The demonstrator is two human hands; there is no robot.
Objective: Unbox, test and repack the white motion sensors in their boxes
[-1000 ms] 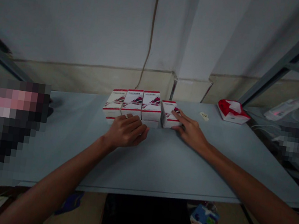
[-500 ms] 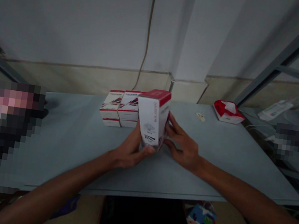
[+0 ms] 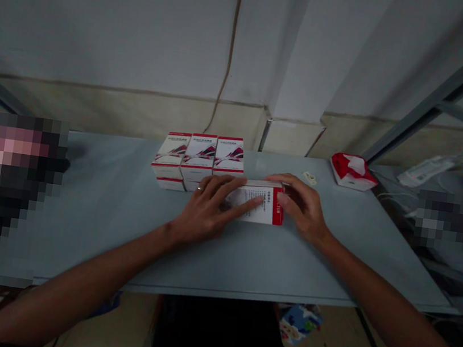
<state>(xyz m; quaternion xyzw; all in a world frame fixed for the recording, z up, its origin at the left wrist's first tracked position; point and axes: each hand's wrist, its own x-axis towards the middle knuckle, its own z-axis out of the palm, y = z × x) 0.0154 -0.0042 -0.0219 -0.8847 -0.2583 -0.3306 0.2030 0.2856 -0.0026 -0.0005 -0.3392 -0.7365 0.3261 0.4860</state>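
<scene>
A white and red printed carton [image 3: 267,207] lies on its side, low over or on the grey-blue table. Its red end points right. My left hand [image 3: 214,205], wearing a ring, grips the carton's left part with the thumb stretched along the printed face. At the red end, my right hand [image 3: 302,203] holds the carton with its thumb in front and fingers behind. Behind my left hand stand similar stacked cartons [image 3: 200,152], three across, with red edges and dark red streaks on top. The lower part of the stack is partly hidden by my left hand.
A red and white tissue pack [image 3: 353,171] sits at the back right, with a small pale piece [image 3: 310,178] left of it. A white power strip [image 3: 425,169] lies beyond the table's right side. A cable [image 3: 231,53] hangs down the wall.
The carton has gone from tilted upright to lying on its side, lower down, its red end now to the right. Both hands have shifted their hold. The third carton column is now uncovered.
</scene>
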